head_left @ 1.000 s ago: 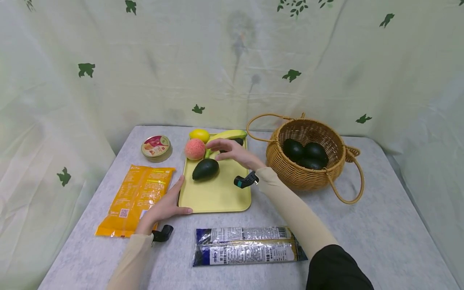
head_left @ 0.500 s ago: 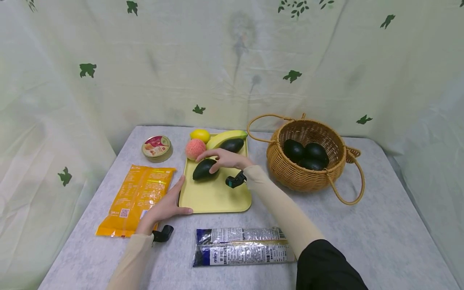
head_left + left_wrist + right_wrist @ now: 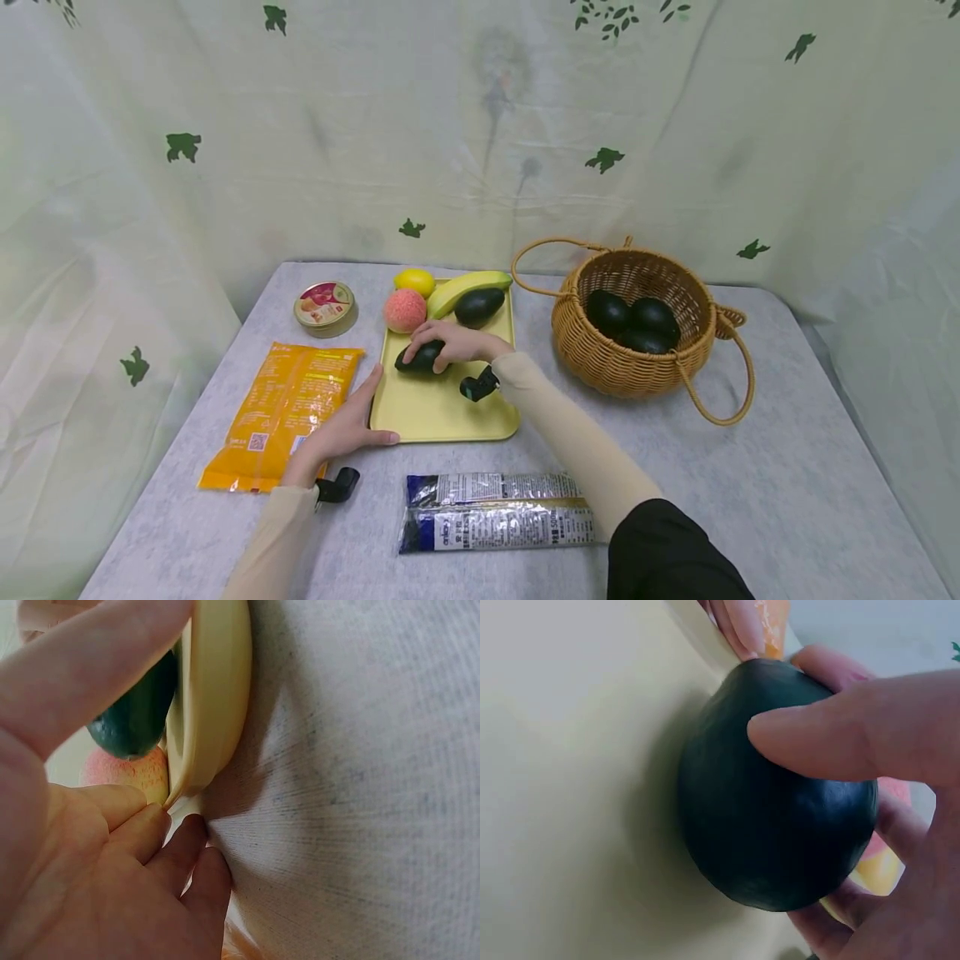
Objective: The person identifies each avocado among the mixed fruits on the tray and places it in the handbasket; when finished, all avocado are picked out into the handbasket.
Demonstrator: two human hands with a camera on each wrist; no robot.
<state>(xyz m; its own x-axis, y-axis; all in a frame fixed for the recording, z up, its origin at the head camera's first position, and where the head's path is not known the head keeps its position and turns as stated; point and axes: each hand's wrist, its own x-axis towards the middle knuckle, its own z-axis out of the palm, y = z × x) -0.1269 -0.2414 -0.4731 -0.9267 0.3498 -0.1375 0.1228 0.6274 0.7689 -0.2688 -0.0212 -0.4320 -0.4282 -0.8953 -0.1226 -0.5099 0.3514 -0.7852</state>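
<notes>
In the head view my right hand [image 3: 456, 342] grips a dark green avocado [image 3: 414, 358] over the yellow tray [image 3: 457, 421]. From the right wrist, the thumb lies across the near side of this avocado [image 3: 772, 817] and the other fingers wrap behind it. My left hand [image 3: 341, 429] is spread around the tray's front left corner, thumb along the front edge and fingers against the left side. Its fingertips touch the tray's outer wall [image 3: 221, 697] in the left wrist view. Behind the gripped fruit, a second avocado [image 3: 480, 307], a banana [image 3: 468, 287], a pink peach [image 3: 405, 311] and a lemon [image 3: 415, 282] sit together.
To the right stands a wicker basket [image 3: 600, 371] with looped handles, holding dark avocados [image 3: 652, 319]. An orange packet [image 3: 281, 408] lies left of the tray, with a round tin [image 3: 325, 308] behind it. A long plastic packet [image 3: 498, 512] lies in front, partly under the right forearm.
My right hand has come down and leftward from above the back of the tray, and its fingers have closed around the avocado. The left hand stays at the tray corner.
</notes>
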